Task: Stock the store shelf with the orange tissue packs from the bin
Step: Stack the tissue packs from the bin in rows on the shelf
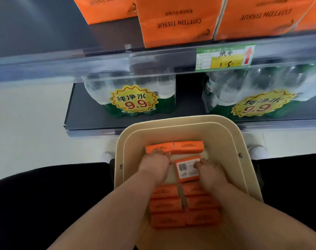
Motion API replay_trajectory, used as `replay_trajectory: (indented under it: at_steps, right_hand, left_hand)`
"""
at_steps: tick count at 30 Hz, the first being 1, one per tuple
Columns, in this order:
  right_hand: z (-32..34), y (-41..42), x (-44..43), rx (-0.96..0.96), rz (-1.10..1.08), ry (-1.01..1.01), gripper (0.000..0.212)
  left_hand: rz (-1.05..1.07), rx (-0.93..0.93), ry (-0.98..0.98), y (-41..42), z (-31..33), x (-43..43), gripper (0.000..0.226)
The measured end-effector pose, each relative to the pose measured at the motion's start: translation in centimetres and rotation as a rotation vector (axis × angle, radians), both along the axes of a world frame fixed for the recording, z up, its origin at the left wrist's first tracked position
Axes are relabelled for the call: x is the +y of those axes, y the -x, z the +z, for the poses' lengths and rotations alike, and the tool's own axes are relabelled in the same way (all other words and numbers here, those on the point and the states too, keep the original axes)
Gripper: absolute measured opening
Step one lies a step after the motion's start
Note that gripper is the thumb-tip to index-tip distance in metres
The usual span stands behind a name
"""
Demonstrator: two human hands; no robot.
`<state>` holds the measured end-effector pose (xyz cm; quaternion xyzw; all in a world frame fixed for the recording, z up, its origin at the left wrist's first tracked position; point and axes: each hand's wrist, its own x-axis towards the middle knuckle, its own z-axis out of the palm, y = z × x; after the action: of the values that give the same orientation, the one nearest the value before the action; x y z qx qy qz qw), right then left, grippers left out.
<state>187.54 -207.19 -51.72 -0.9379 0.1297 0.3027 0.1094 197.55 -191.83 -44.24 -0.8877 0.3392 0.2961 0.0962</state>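
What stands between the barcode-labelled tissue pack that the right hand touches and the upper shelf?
Only the clear front rail along the upper shelf edge; the barcode-labelled tissue pack must clear it. Stocked tissue packs fill its middle and right; bare shelf shows to their left.

Bright, even light — wide-angle bowing at edges, perhaps slight blur throughout.

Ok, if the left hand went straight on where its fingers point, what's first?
The orange tissue pack at the bin's far end; the left hand's fingertips seem to touch it. The bin wall lies beyond.
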Motion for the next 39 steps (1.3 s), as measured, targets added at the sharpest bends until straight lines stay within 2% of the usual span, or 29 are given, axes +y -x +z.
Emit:
replay_trajectory:
  at_steps: [9, 11, 15, 17, 19, 21, 23, 34, 39]
  right_hand:
    - [-2.4, -1.9, 0.8, -0.110, -0.045, -0.078, 0.033]
    - [-2.0, -2.1, 1.0, -0.218, -0.041, -0.083, 0.035]
    - [-1.5, -3.1, 1.2, -0.459, -0.058, 0.020, 0.054]
    - [-1.3, -3.8, 0.8, -0.429, -0.054, 0.046, 0.060]
    - [-1.3, -4.4, 0.1, -0.299, -0.076, 0.064, 0.060]
    - [-1.2, -4.5, -0.4, -0.210, -0.063, 0.135, 0.054]
    - [-1.2, -4.3, -0.5, -0.203, -0.047, 0.190, 0.044]
    - [0.2, -4.0, 0.8, -0.342, -0.145, 0.179, 0.021]
    - [1.3, -0.4, 1.6, -0.417, -0.102, 0.209, 0.033]
  left_hand:
    - [0.053, 0.020, 0.010, -0.9, -2.5, 0.7, 0.036]
    - [0.065, 0.019, 0.013, -1.0, -2.8, 0.8, 0.036]
    - [0.097, 0.004, 0.030, -1.1, -3.2, 0.7, 0.037]
    - [0.099, -0.002, 0.030, -1.0, -3.3, 0.5, 0.038]
    - [0.091, 0.001, 0.026, -0.8, -3.2, 0.3, 0.038]
    - [0.077, 0.005, 0.017, -0.7, -3.2, 0.3, 0.038]
    - [0.075, 0.010, 0.007, -0.7, -3.2, 0.6, 0.036]
    - [0.114, -0.046, -0.028, -1.0, -3.5, 1.1, 0.035]
    - [0.084, -0.115, -0.078, -1.2, -4.7, 0.6, 0.035]
